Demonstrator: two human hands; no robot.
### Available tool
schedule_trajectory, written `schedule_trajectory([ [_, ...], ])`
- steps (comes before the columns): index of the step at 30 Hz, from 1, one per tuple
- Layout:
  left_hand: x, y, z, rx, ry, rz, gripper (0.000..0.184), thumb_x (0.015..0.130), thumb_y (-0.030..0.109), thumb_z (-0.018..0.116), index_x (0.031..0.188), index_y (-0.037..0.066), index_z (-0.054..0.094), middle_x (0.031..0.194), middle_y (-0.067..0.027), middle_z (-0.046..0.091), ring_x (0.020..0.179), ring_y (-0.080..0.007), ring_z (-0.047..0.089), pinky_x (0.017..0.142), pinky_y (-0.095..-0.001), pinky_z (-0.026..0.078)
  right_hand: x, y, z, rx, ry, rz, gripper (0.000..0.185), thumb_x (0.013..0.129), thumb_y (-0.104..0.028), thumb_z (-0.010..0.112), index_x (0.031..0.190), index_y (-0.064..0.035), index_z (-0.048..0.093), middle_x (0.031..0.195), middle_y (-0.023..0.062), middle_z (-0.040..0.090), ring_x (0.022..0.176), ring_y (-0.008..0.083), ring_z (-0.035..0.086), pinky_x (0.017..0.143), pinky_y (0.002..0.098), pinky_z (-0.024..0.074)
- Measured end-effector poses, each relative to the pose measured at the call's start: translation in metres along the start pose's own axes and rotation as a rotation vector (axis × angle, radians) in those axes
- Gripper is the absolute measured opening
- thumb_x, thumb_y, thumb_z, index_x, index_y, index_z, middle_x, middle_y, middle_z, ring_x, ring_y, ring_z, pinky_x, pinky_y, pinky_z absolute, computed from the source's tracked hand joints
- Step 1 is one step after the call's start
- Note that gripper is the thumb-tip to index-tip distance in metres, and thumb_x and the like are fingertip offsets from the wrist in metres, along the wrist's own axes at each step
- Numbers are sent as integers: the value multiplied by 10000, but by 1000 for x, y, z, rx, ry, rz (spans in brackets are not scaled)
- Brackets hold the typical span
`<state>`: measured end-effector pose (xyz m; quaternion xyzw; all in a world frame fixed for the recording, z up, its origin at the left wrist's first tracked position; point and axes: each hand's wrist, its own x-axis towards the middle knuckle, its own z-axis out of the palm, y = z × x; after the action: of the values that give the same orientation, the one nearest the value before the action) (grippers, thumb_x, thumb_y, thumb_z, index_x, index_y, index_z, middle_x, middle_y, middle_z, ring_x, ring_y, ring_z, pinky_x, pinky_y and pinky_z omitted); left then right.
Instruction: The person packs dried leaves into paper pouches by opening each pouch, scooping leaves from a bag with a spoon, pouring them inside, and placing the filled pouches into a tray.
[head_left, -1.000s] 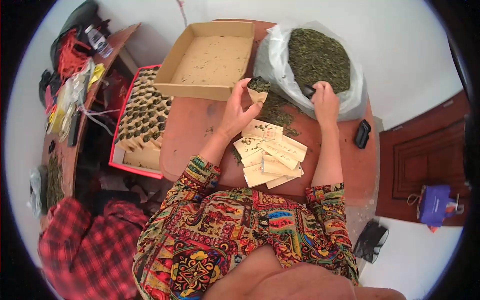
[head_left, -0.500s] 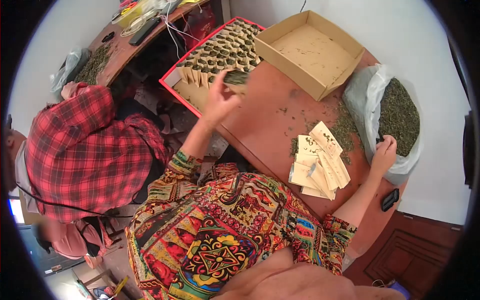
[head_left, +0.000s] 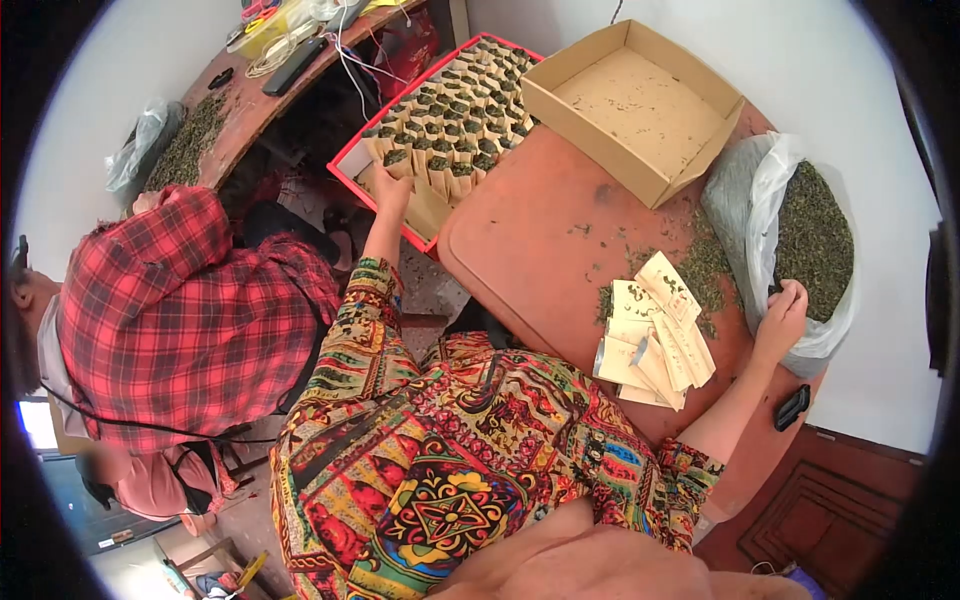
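My left hand (head_left: 392,188) pinches a small paper packet (head_left: 397,165) filled with dark dried leaves, at the near end of the rows inside the red-rimmed box (head_left: 432,243). Several similar packets (head_left: 455,125) stand upright there, their open tops showing leaves. At the near lip of the plastic bag (head_left: 757,195), my right hand (head_left: 786,312) is closed, with a small dark thing at its fingertips that I cannot make out. Dried leaves (head_left: 818,240) fill that bag. Flat paper packets (head_left: 655,335) lie in a loose pile on the table, left of my right hand.
A cardboard box (head_left: 640,105) with leaf crumbs stands at the table's back. Loose leaves (head_left: 700,260) are scattered over the red-brown table (head_left: 540,230). A black object (head_left: 792,408) lies by the right edge. On the left, a person in a checked shirt (head_left: 190,310) sits at another table.
My left hand has moved left and down with the filled paper packet, from above the box to its near rows. My right hand stays at the bag. The view has shifted slightly.
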<state>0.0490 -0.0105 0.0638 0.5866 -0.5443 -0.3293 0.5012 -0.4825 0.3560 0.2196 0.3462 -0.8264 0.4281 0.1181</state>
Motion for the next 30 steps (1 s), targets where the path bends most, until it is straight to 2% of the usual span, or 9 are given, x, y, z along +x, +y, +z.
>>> schedule_trajectory([
  [5, 18, -37, 14, 6, -79, -90, 492, 727, -14, 665, 1196, 35, 524, 1029, -121, 663, 924, -247, 661, 763, -368, 538, 0, 0, 0, -3, -3, 7, 289, 1024, -270, 473, 1033, -39, 647, 679, 48, 600, 623, 155, 578, 641, 321, 465],
  [8, 32, -70, 25, 301, -88, -5, 544, 719, 0, 693, 1234, 19, 520, 1080, -138, 666, 986, -281, 658, 839, -369, 528, 1, 1, 0, -1, 1, 2, 289, 1023, -272, 472, 1039, -42, 648, 672, 46, 604, 625, 162, 586, 643, 324, 467],
  [11, 10, -24, 22, 306, -194, -89, 537, 766, 8, 721, 1241, 8, 471, 1069, -113, 602, 966, -229, 606, 806, -349, 506, 0, 3, 0, -13, 0, 5, 294, 1023, -275, 472, 1040, -42, 650, 666, 45, 609, 625, 171, 595, 643, 328, 470],
  [14, 7, -15, 20, 301, -243, -90, 551, 744, 17, 741, 1224, -1, 469, 1078, -121, 595, 958, -242, 604, 794, -345, 506, 1, 5, 1, -11, 1, -2, 298, 1023, -277, 472, 1033, -41, 654, 664, 46, 613, 624, 178, 602, 645, 333, 474],
  [17, 5, -4, 20, 290, -221, -176, 680, 668, -29, 748, 1294, -17, 482, 1189, -164, 629, 1061, -281, 632, 886, -361, 521, 1, 5, 1, -3, 1, 1, 297, 1023, -274, 471, 1028, -41, 655, 665, 48, 615, 627, 179, 606, 646, 333, 475],
  [23, 14, -36, 19, 176, -146, -217, 774, 670, -38, 744, 1368, -24, 409, 1210, -177, 586, 982, -262, 634, 763, -334, 548, 0, 1, 0, -10, -4, 4, 289, 1020, -268, 473, 1029, -46, 658, 670, 55, 620, 640, 185, 617, 653, 335, 479],
  [26, -1, -7, 9, 58, -198, -203, 750, 697, -3, 742, 1365, -18, 402, 1211, -164, 568, 1032, -264, 603, 842, -351, 524, 0, 1, 2, -17, -11, 30, 295, 1009, -283, 476, 1042, -57, 661, 692, 75, 635, 658, 210, 626, 672, 354, 484],
  [29, 5, -41, 3, 95, -74, 115, 668, 723, 36, 733, 1323, -10, 444, 1181, -157, 570, 1089, -279, 560, 928, -382, 475, -1, 11, 5, -1, -10, 71, 303, 986, -303, 482, 1067, -78, 669, 728, 108, 653, 698, 262, 637, 706, 388, 489],
  [30, 15, -55, 1, 162, -6, 234, 559, 733, 59, 720, 1245, -12, 508, 1157, -159, 571, 1129, -291, 523, 995, -405, 419, -1, 12, 6, -38, -4, 86, 299, 985, -298, 483, 1068, -81, 671, 764, 129, 667, 730, 292, 652, 726, 406, 494],
])
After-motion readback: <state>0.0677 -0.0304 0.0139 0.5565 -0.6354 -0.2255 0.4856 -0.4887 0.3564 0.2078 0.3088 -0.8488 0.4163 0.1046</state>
